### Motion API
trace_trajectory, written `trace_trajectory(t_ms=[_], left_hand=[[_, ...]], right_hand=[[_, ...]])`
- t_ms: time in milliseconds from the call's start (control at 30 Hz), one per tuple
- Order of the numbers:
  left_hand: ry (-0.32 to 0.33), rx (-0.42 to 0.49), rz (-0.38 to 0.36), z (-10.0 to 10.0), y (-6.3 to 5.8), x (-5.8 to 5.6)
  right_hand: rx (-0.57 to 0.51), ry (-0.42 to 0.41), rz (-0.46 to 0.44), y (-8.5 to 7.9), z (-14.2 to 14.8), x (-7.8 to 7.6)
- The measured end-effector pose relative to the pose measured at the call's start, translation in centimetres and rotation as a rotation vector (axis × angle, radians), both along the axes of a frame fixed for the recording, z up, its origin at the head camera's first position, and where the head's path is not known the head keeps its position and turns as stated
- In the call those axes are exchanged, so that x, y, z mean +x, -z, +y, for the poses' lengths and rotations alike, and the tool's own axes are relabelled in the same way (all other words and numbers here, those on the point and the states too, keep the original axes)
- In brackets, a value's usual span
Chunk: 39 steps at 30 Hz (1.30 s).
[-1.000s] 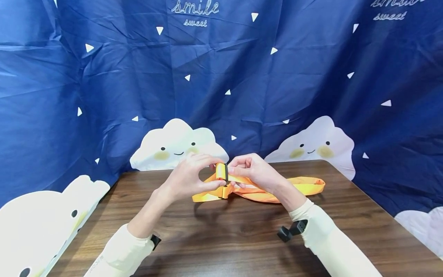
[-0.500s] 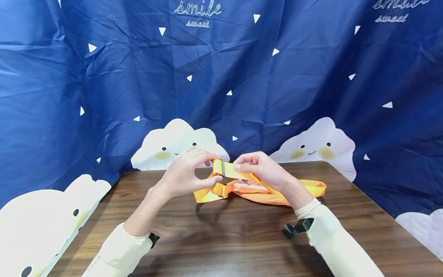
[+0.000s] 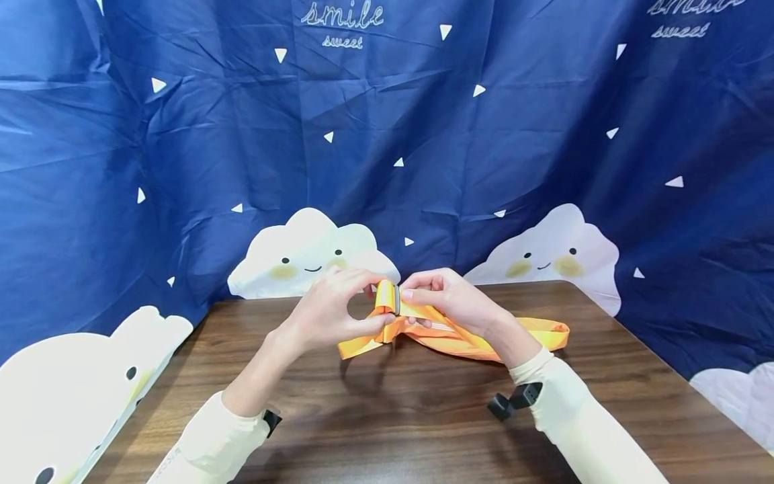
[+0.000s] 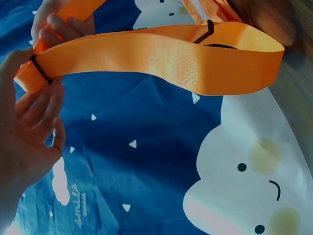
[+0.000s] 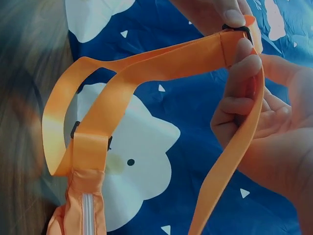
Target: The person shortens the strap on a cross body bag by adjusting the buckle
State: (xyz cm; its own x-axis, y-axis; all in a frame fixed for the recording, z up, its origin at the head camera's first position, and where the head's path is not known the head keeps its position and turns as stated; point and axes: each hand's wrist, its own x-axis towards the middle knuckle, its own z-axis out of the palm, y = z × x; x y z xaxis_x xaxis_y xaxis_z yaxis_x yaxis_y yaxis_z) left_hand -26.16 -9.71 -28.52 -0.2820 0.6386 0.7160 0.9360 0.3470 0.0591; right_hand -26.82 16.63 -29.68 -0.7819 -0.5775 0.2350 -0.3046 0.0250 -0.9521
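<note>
My left hand (image 3: 326, 306) pinches a folded loop of orange webbing strap (image 4: 122, 54) at a black slide buckle (image 3: 396, 300), thumb below and fingers above. Just right of the buckle, my right hand (image 3: 450, 299) pinches the strap between thumb and fingers. In the right wrist view the strap's length hangs down past the right palm. The strap runs to a soft orange zippered pouch (image 5: 88, 210) with a white zip, lying on the table behind the right hand. A second black buckle (image 5: 74, 129) sits on the strap near the pouch.
The brown wooden table (image 3: 375, 417) lies beneath both hands. Behind it hangs a blue curtain (image 3: 387, 134) printed with white clouds and triangles. Another orange strap loop (image 3: 547, 331) lies to the right of my right wrist.
Half a second ago my right hand was farther right, with more strap showing beside the buckle. It is now back close to the buckle. My left hand has shifted slightly right.
</note>
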Motion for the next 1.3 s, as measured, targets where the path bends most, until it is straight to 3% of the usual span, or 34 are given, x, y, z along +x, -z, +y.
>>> trace_trajectory(t_ms=[333,567,700,867,1033,1300], left_hand=[[0.066,0.072,0.002,-0.5,-0.9,-0.4],[0.088,0.084,-0.011,0.4,-0.5,-0.5],[0.063,0.059,-0.026,0.9,0.2,-0.4],[0.027,0.028,-0.058,0.8,0.5,-0.3],[0.052,0.033,-0.024,0.4,-0.1,-0.4],[0.085,0.119,-0.02,-0.6,-0.7,-0.6]], right_hand=[[-0.062,-0.008,-0.003,0.0,1.2,-0.9],[-0.137,-0.081,-0.001,0.5,0.2,-0.8],[-0.157,-0.107,-0.014,0.6,-0.5,-0.5],[-0.146,-0.092,-0.032,0.5,-0.6,-0.3],[-0.09,-0.064,-0.021,0.0,0.2,-0.5],[-0.074,-0.034,-0.012,-0.3,1.6,-0.9]])
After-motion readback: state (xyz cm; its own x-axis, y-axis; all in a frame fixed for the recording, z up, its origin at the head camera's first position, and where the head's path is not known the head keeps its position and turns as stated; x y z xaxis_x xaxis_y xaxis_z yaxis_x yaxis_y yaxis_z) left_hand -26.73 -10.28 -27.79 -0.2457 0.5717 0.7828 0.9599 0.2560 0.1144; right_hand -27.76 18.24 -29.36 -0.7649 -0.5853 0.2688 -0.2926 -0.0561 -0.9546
